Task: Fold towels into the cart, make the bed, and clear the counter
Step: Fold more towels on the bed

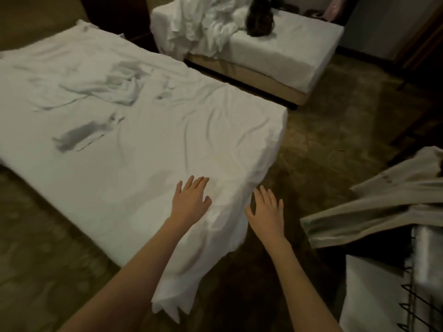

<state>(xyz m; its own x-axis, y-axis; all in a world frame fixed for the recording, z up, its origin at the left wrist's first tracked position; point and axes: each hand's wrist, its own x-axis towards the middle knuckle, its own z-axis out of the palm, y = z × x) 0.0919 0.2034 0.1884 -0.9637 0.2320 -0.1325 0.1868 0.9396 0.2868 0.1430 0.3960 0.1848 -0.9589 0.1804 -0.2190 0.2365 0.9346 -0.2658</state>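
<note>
A bed (134,140) covered with a wrinkled white sheet fills the left and middle of the view. Its near corner hangs loose towards the floor. My left hand (191,200) lies flat on the sheet near that corner, fingers straight and spread. My right hand (266,209) is beside the bed's edge, fingers straight, holding nothing; whether it touches the sheet I cannot tell. A crumpled white cloth (115,89) lies on the far part of the bed.
A second bed (287,49) at the back carries a heap of white linen (206,22) and a dark bag (260,17). At the right, beige cloth (383,212) drapes over a cart (417,283) with white fabric in it. Patterned brown carpet lies between.
</note>
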